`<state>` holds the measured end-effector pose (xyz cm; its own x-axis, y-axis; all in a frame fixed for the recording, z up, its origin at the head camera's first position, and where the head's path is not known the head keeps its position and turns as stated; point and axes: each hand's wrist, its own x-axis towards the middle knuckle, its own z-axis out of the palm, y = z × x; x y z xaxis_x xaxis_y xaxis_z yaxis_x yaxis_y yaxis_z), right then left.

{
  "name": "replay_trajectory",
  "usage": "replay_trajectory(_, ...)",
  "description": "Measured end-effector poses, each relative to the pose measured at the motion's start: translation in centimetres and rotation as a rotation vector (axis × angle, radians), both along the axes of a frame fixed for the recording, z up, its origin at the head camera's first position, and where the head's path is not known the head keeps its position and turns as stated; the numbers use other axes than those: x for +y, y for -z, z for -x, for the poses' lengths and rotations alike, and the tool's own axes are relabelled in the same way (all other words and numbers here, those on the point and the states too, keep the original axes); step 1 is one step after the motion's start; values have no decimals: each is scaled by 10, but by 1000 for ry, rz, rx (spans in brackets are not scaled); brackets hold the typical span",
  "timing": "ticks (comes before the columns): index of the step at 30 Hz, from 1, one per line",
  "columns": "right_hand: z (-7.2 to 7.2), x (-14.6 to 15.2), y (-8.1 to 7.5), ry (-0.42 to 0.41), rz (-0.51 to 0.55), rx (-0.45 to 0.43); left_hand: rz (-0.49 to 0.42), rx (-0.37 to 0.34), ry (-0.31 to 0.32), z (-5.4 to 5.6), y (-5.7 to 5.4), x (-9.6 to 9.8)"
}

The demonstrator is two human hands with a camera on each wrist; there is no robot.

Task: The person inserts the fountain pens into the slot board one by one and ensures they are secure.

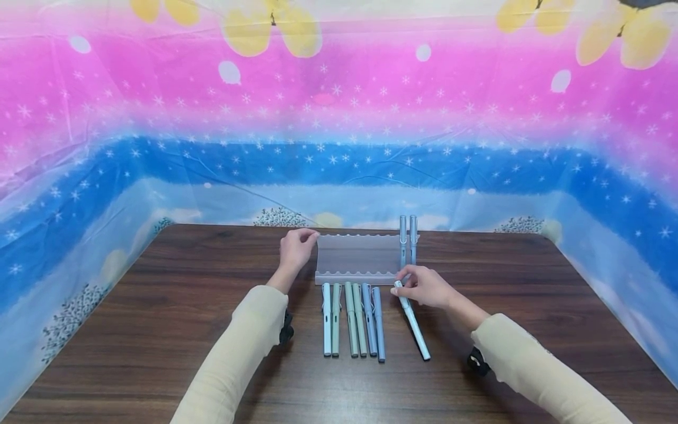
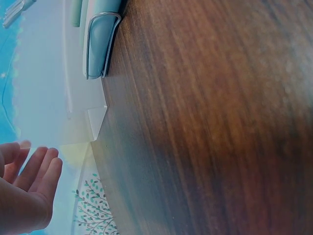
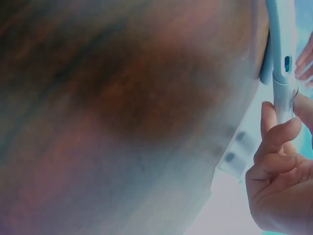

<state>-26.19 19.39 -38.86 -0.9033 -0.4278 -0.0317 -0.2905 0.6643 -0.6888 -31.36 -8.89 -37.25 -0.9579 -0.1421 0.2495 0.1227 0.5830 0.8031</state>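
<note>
Pinching pale pen (image 1: 412, 321) by cap end in right hand (image 1: 428, 287), just in front of clear rack (image 1: 357, 256), near its right end. Slants lengthwise from fingers toward near right. Pinching rack's far left corner in left hand (image 1: 296, 250).

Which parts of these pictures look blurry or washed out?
Head: the pens look reasonably sharp; left wrist: a pale bluish haze washes over the see-through rack; right wrist: the tabletop is heavily blurred, with whitish glare near the bottom, while the right hand is sharper.
</note>
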Motion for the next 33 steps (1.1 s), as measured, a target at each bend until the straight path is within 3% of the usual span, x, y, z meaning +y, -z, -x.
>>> replay_trajectory(5,1,5,-6,19,47,-26,-2,5,8,0,0,0)
replay_trajectory(23,12,12,-26,47,159,24,-2,8,4,-1,-2,-1)
replay_trajectory(33,17,11,-38,77,162,104,-4,-1,5,-1,-1,0)
